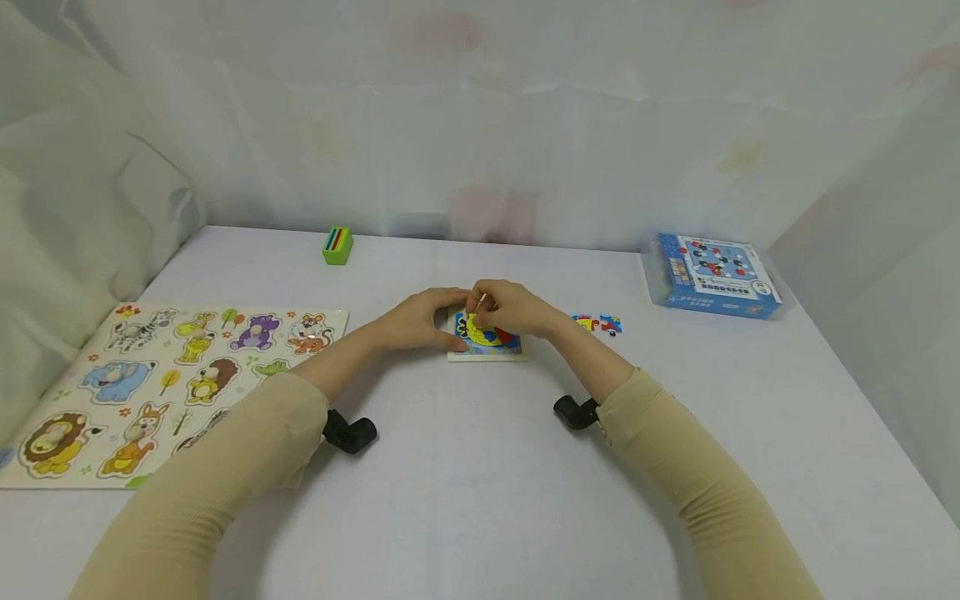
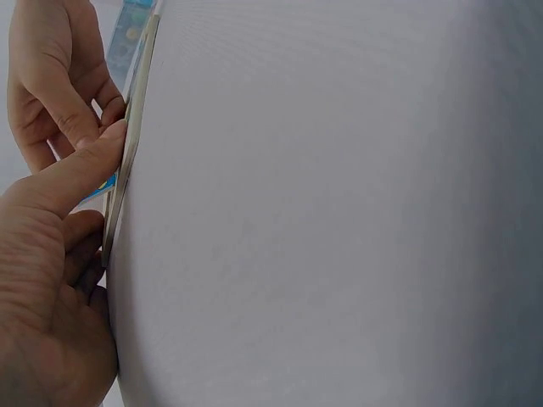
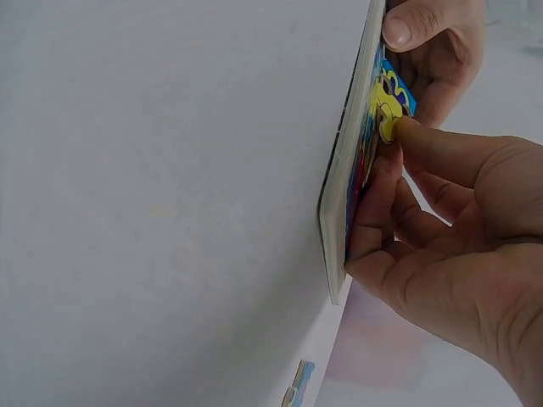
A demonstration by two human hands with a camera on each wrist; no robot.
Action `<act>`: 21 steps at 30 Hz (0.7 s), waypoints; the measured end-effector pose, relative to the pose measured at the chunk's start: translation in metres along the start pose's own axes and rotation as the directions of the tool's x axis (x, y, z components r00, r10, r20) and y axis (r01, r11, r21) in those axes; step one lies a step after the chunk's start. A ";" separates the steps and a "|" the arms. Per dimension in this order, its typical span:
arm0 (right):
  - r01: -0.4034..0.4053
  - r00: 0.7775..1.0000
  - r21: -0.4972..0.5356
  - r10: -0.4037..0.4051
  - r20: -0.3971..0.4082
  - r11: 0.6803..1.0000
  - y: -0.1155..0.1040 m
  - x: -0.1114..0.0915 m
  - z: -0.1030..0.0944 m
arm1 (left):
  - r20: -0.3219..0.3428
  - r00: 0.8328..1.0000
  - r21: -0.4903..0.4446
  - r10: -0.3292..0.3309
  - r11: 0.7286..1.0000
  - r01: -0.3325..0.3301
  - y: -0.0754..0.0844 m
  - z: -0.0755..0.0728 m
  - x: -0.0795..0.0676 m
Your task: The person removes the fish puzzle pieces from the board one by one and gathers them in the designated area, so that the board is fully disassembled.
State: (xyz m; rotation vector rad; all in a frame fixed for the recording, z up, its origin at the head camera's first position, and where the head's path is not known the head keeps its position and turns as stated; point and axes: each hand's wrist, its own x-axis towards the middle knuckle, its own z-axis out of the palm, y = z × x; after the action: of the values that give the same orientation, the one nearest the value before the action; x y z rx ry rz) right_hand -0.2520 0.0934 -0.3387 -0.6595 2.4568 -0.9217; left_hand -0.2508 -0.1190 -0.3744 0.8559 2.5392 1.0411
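A small wooden jigsaw board (image 1: 489,357) with a yellow, red and blue picture lies flat on the table between the hands. My left hand (image 1: 417,322) grips its left side, thumb at the near edge and fingers round toward the far edge. Over the board, my right hand (image 1: 516,308) pinches a yellow-and-blue jigsaw piece (image 3: 392,100) between thumb and forefinger. That piece stands tilted up from the picture in the right wrist view. The other right fingers rest low over the red part of the board, hiding some of it.
Right of the board lie loose jigsaw pieces (image 1: 611,323), partly behind the right forearm. An animal peg puzzle (image 1: 247,333) covers the left side of the table. A green striped block (image 1: 338,247) stands at the back, and a blue box (image 1: 716,277) lies at the back right.
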 end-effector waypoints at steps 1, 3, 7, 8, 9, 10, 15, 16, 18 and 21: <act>-0.002 1.000 -0.001 0.002 0.000 1.000 -0.001 0.000 0.000 | 0.000 1.000 -0.003 -0.003 1.000 0.003 0.000 0.000 0.000; -0.008 1.000 -0.001 0.008 0.002 1.000 -0.002 -0.001 0.000 | 0.001 1.000 -0.008 -0.007 1.000 0.007 0.001 0.000 0.000; -0.022 1.000 0.001 0.022 0.003 1.000 -0.004 -0.002 0.000 | 0.004 1.000 -0.009 -0.017 1.000 0.017 0.002 0.000 0.000; -0.026 1.000 0.001 0.026 0.002 1.000 -0.004 -0.002 0.000 | 0.004 1.000 -0.007 -0.018 1.000 0.018 0.002 0.000 0.000; -0.029 1.000 0.003 0.029 0.003 1.000 -0.004 -0.001 0.000 | 0.005 1.000 -0.005 -0.016 1.000 0.016 0.002 0.000 0.000; -0.033 0.999 0.006 0.033 0.003 0.999 -0.004 -0.001 0.000 | 0.004 1.000 -0.001 -0.014 1.000 0.014 0.002 0.000 0.000; -0.051 0.999 0.043 0.051 0.001 0.998 -0.004 -0.001 0.000 | 0.005 1.000 -0.007 -0.012 1.000 0.012 0.001 0.000 0.000; -0.052 0.999 0.053 0.053 -0.001 0.997 -0.003 -0.001 0.000 | 0.006 1.000 -0.008 -0.015 1.000 0.015 0.001 0.000 0.000; -0.053 0.999 0.068 0.054 -0.006 0.996 -0.002 0.000 0.000 | 0.007 1.000 -0.012 -0.020 1.000 0.020 0.001 0.000 -0.001; -0.053 0.998 0.088 0.055 -0.015 0.995 -0.002 0.000 -0.001 | 0.006 1.000 -0.013 -0.025 1.000 0.025 0.002 0.000 -0.001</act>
State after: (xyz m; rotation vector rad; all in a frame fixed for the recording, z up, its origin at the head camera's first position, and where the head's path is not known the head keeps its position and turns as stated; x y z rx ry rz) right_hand -0.2514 0.0925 -0.3367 -0.5547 2.4219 -1.0118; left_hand -0.2495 -0.1187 -0.3730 0.8208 2.5285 1.0449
